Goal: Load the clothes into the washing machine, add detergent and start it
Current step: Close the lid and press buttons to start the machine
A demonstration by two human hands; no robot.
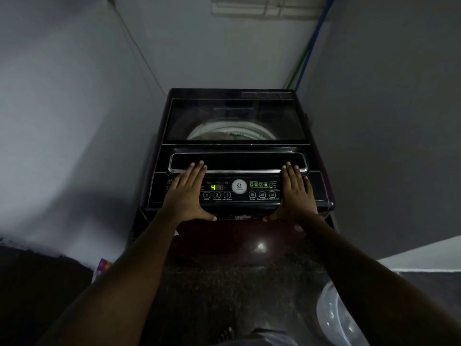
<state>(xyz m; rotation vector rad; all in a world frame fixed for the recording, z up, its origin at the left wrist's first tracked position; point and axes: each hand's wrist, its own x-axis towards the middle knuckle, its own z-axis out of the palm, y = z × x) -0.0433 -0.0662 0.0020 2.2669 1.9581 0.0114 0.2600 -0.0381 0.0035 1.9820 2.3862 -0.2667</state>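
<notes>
L hand [187, 193] & R hand [295, 193] both flat, fingers straight, gripping nothing. Palms lie on the panel [239, 206], either side of the buttons. Fingertips reach the handle [239, 162], thumbs at the panel's front edge. Display [216, 187] shows a green 4. Glass lid [234, 118] down, drum visible thru it. Washer [234, 92] sits in a corner btwn walls. Basin [336, 318] on floor, near R.

Dim, narrow alcove: pale left wall [62, 108] and back wall [224, 51], darker grey right wall [386, 121]. A blue pipe [314, 43] and a green pipe [294, 72] run side by side down the right rear corner, a thin cord [140, 54] slants down the left one, and a slatted vent [262, 6] sits high up. Floor [224, 290] dark, speckled, glossy, with one bright glare spot [260, 245].
</notes>
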